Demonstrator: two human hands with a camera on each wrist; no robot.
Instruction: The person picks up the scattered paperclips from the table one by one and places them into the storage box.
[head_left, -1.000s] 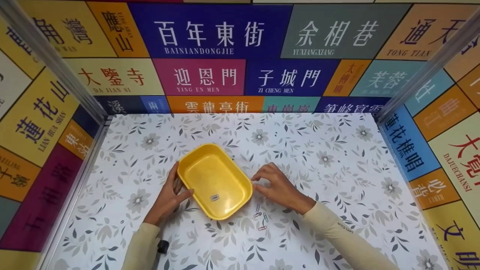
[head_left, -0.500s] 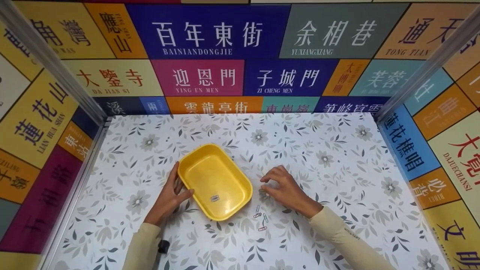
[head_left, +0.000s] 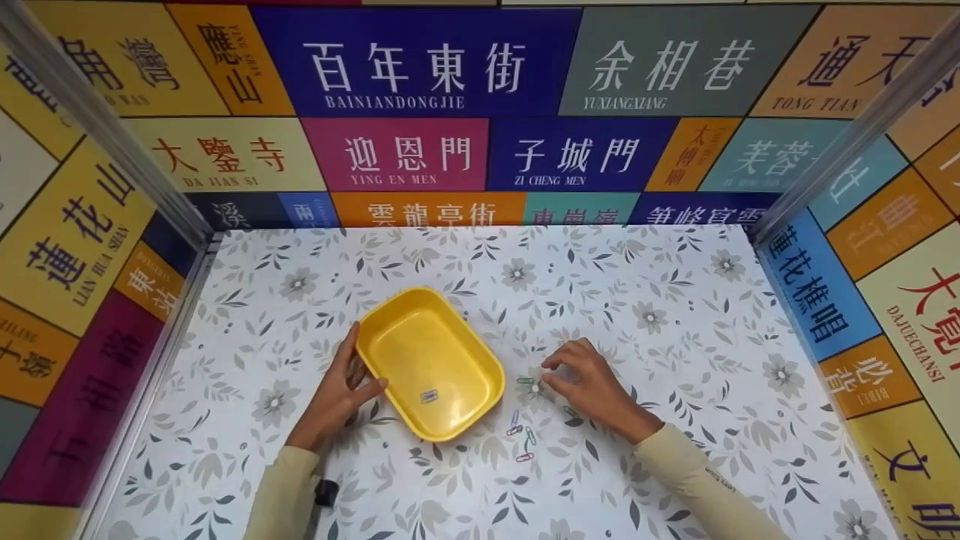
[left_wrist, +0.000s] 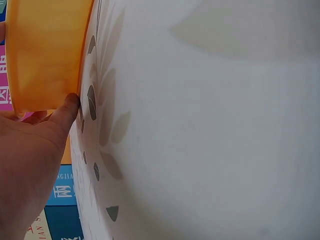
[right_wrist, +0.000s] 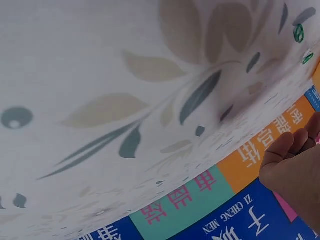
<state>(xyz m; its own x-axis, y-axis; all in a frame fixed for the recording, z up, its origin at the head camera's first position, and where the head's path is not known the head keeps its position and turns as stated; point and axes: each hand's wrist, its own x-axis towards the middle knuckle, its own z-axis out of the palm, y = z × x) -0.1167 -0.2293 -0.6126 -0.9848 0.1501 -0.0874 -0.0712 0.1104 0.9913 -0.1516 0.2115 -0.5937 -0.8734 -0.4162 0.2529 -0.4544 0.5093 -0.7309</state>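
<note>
Compared with the earlier frame, the right hand (head_left: 594, 390) sits farther right and a little nearer, and two green clips now show: one (head_left: 526, 380) just left of its fingertips, one (head_left: 571, 412) beside the hand's near edge. The tray (head_left: 420, 352) and left hand (head_left: 334, 401) look unmoved. With the clips so small and close by, a low sweep of the right hand could scatter them. Their thin wire over the printed table (head_left: 450, 487) might also leave one overlooked. If the left hand pushed the tray nearer and to the right, it could run into the blue clip (head_left: 515, 417) and the red clip (head_left: 525, 456) lying near its right end.

The left hand grasps the tray at its left side, thumb at the rim, fingers against the outer wall. Right fingers are bent, thumb and forefinger nearly meeting above the table; whether they pinch anything, I cannot tell. Inside the tray, toward the near end, lies a small grey piece (head_left: 428, 396), clip or label unclear.
</note>
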